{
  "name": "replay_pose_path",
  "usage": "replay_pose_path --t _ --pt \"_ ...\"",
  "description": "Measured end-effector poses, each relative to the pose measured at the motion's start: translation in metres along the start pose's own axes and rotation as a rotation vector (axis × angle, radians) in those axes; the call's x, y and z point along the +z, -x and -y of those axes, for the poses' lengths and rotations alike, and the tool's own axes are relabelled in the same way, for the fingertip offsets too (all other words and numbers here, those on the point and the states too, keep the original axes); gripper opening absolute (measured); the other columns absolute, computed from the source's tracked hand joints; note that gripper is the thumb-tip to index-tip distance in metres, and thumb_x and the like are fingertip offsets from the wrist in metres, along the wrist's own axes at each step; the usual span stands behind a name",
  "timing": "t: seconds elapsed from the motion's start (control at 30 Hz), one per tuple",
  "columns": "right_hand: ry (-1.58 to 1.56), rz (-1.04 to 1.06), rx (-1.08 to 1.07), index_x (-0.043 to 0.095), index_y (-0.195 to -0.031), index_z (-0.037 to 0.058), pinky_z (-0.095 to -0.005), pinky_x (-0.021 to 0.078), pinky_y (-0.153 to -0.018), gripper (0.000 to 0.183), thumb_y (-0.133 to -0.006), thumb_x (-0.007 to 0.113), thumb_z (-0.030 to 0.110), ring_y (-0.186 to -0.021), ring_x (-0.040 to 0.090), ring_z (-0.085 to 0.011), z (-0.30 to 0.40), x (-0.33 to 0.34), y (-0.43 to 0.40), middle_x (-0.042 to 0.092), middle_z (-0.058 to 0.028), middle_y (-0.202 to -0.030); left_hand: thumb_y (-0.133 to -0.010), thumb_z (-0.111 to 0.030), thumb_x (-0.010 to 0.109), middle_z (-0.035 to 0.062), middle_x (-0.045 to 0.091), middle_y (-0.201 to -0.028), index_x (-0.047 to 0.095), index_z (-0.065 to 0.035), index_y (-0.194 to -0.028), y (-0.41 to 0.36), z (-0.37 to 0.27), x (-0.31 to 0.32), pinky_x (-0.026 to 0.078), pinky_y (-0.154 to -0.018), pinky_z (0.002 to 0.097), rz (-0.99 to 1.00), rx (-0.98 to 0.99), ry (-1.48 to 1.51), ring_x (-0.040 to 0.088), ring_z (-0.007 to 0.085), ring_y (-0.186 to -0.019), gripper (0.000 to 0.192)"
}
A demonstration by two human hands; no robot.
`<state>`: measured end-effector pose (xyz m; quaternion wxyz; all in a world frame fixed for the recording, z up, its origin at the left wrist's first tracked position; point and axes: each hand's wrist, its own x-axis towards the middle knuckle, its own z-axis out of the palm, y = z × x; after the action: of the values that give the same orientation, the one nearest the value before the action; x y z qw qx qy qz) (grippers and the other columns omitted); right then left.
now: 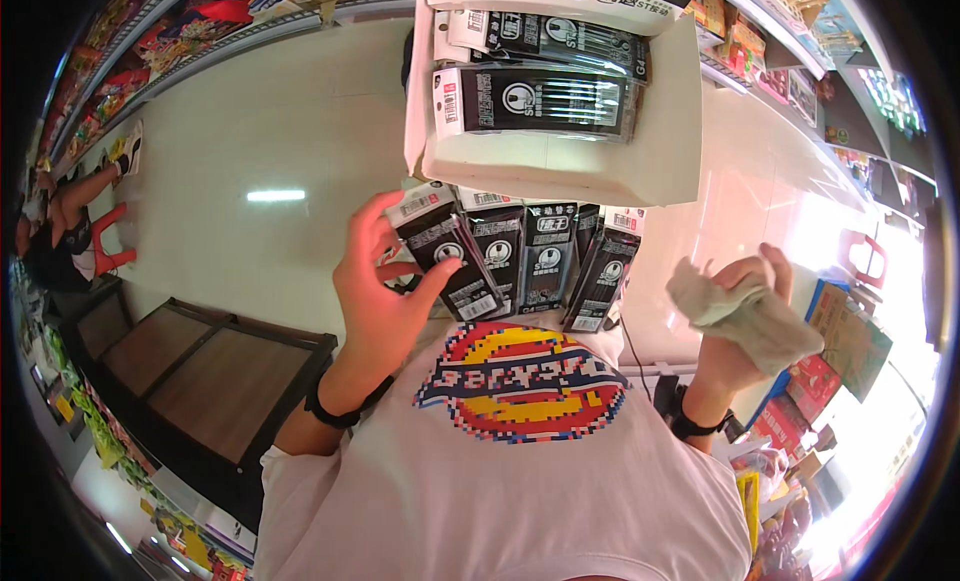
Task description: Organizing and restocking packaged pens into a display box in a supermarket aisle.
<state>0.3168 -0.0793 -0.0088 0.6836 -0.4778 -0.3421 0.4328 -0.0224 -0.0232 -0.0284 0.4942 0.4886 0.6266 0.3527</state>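
Observation:
My left hand (405,273) grips a black pack of pen refills (450,255), its thumb over the front and its fingers at the left edge. That pack leans at the left end of a row of similar packs (546,258), close to my chest. On the right, a crumpled greyish cloth (750,315) is in my right hand (739,281), apart from the packs. Beyond the row, an open white cardboard box (562,161) holds several more refill packs (536,101) lying flat.
A dark-framed case with brown panels (217,356) stands at the lower left. At the far left a person (71,221) is beside a red stool (112,240). Stocked shelves (217,48) run along the back. Cardboard boxes (847,333) are stacked at the right.

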Motion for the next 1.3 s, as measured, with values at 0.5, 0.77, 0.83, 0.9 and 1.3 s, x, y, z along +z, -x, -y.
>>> replay_pose_path --t 0.5,0.77,0.83,0.9,1.3 --pt "-0.038 0.383 0.225 0.045 -0.143 -0.0076 -0.0292 0.0564 -0.085 0.063 -0.091 0.077 0.006 -0.101 0.068 -0.0167 -0.035 0.098 0.040 0.071 -0.0152 -0.111 -0.067 0.006 0.087 0.0108 0.068 -0.082 0.072 -0.0022 -0.108 0.035 -0.041 0.030 0.051 -0.057 0.0314 0.137 0.772 -0.078 0.065 0.0250 -0.070 0.044" --pt "-0.037 0.228 0.406 0.058 -0.133 -0.0060 -0.0249 0.0589 -0.071 0.056 -0.085 0.084 0.008 -0.083 0.072 -0.0129 -0.040 0.105 0.038 0.076 -0.0107 -0.094 -0.076 0.013 0.078 0.0099 0.063 -0.070 0.075 0.0014 -0.098 0.036 -0.044 0.026 0.041 -0.047 0.0272 0.102 0.614 -0.048 0.058 0.0170 -0.054 0.026" --pt "-0.010 0.248 0.433 0.060 -0.132 -0.0057 -0.0250 0.0591 -0.071 0.056 -0.084 0.085 0.008 -0.083 0.072 -0.0127 -0.040 0.103 0.038 0.077 -0.0112 -0.095 -0.078 0.015 0.076 0.0121 0.070 -0.075 0.075 0.0031 -0.096 0.032 -0.050 0.019 0.040 -0.046 0.0244 0.095 0.502 -0.041 0.058 0.0129 -0.056 0.022" --pt "0.051 0.333 0.486 0.062 -0.130 -0.0058 -0.0255 0.0599 -0.073 0.054 -0.083 0.085 0.008 -0.085 0.073 -0.0129 -0.038 0.101 0.038 0.077 -0.0109 -0.096 -0.079 0.014 0.076 0.0142 0.074 -0.081 0.076 0.0048 -0.097 0.025 -0.041 0.019 0.040 -0.048 0.0216 -0.005 0.574 0.086 0.060 0.0108 -0.057 0.020" --pt "0.268 0.424 0.440 0.070 -0.112 -0.0076 -0.0273 0.0596 -0.078 0.038 -0.083 0.087 0.009 -0.089 0.073 -0.0152 -0.026 0.090 0.036 0.075 -0.0117 -0.096 -0.084 0.015 0.070 0.0147 0.071 -0.103 0.065 0.0070 -0.109 0.011 -0.060 -0.004 0.050 -0.085 0.0263 -0.219 0.620 0.197 0.066 0.0162 -0.094 0.027"
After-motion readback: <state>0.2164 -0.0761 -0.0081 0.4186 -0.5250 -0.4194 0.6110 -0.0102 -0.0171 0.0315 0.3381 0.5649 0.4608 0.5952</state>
